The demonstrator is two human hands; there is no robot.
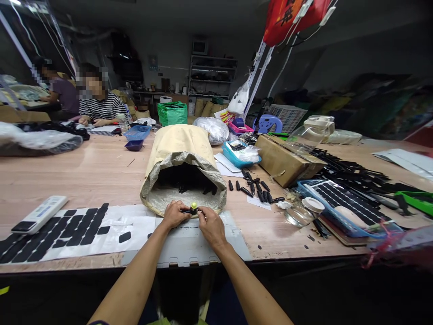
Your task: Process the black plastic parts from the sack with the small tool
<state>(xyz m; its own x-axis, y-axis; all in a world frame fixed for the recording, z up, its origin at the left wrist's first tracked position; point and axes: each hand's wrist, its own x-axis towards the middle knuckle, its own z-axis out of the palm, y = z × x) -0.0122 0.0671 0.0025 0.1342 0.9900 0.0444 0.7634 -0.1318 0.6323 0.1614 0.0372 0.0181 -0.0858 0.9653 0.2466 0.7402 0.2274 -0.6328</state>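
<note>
My left hand [175, 215] pinches a small black part with a round yellow-green top [193, 206] from the left. On its other side, the fingers of my right hand [211, 228] are closed at the same part. Its exact kind is too small to make out. Both hands are right in front of the mouth of a large beige sack [184, 137], which lies on its side with its opening towards me. Dark pieces [182, 185] show inside the sack, mostly in shadow. Beneath my hands is a grey sheet [189, 246] at the table's front edge.
Black stickers on a white sheet [135, 225] and a white device [40, 214] lie left. To the right are several black cylinders [260, 194], a cardboard box [287, 160], a glass jar [299, 214] and a blue tray [375, 232]. A person in stripes [101, 108] sits across.
</note>
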